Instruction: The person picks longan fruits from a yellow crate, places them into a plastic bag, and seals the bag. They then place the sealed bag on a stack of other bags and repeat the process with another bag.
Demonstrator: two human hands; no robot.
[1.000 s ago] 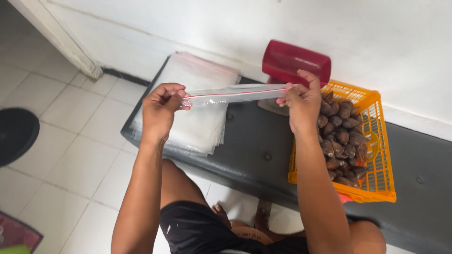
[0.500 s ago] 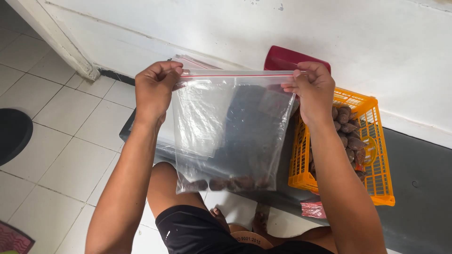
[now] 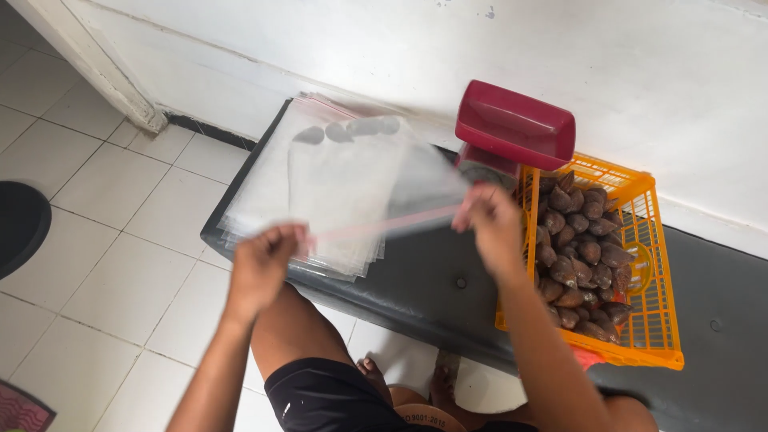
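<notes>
My left hand (image 3: 264, 264) and my right hand (image 3: 492, 228) each pinch one end of the red zip strip of a clear plastic bag (image 3: 360, 172). The bag is flipped away from me, blurred, with several dark brown fruits inside it near its far edge. It hovers over a stack of clear bags (image 3: 272, 208) that lies on the dark bench (image 3: 424, 292). Just right of my right hand stands an orange plastic basket (image 3: 656, 240) full of brown scaly fruits (image 3: 580, 256).
A red kitchen scale (image 3: 516, 128) stands behind the basket by the white wall. White floor tiles lie to the left, with a dark round object (image 3: 20, 224) at the left edge. My knees and bare feet show below the bench.
The bag hung down towards me with fruits at its bottom; now it is swung up and away over the stack. Both hands have dropped lower and kept their hold.
</notes>
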